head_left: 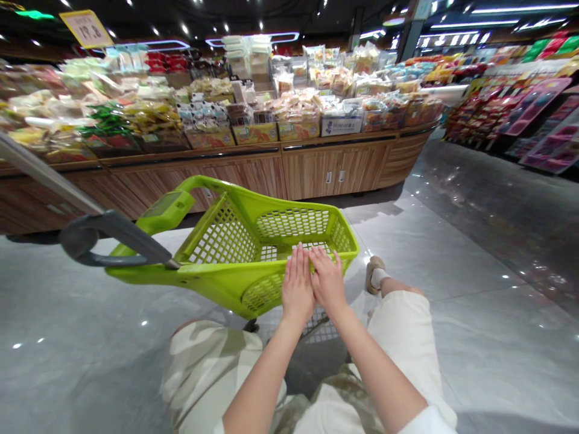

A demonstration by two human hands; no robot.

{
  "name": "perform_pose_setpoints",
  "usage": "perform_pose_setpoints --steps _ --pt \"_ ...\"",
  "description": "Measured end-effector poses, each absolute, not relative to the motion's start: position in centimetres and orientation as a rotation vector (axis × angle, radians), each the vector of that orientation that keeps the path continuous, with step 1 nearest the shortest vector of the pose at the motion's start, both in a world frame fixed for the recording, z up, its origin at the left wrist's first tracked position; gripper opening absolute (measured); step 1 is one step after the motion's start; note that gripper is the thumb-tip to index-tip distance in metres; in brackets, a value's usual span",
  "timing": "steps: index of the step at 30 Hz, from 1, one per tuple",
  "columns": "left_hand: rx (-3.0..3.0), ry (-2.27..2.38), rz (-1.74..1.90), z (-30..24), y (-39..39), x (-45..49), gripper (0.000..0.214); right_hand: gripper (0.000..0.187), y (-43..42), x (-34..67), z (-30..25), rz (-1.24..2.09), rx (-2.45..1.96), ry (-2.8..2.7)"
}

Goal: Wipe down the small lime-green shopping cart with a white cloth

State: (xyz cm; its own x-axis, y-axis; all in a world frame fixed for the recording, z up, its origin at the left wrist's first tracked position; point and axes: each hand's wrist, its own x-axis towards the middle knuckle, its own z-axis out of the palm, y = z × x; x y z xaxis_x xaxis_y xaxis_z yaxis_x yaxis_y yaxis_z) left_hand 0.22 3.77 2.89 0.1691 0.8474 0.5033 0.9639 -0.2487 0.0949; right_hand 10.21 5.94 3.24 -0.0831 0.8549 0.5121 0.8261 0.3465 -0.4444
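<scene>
A lime-green plastic shopping cart [217, 281] with a lattice-sided basket stands right in front of me, turned sideways. No goods show inside the part of the basket I can see. Side by side at its near rim are my left hand [298, 286] and my right hand [326, 282], backs up and thumbs close together. Their fingers stretch out flat over the rim toward the inside, not wrapped round anything visible. Whether the palms press on the rim is hidden. A dark grey curved handle [122, 238] is at the cart's left end, away from both hands.
Beyond the cart runs a wooden display counter [337, 169] heaped with packaged snacks. A yellow-edged price sign [85, 29] hangs at upper left. More shelves of packets [479, 111] stand at right. My bent legs in pale trousers [402, 337] flank my arms above the shiny grey floor [497, 337].
</scene>
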Motion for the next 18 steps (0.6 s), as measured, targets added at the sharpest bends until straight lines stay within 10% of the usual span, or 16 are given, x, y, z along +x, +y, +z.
perform_pose_setpoints --steps 18 --pt "-2.195 -1.774 -0.646 2.9 3.7 0.5 0.068 0.055 6.2 11.4 2.9 0.016 -1.522 -1.833"
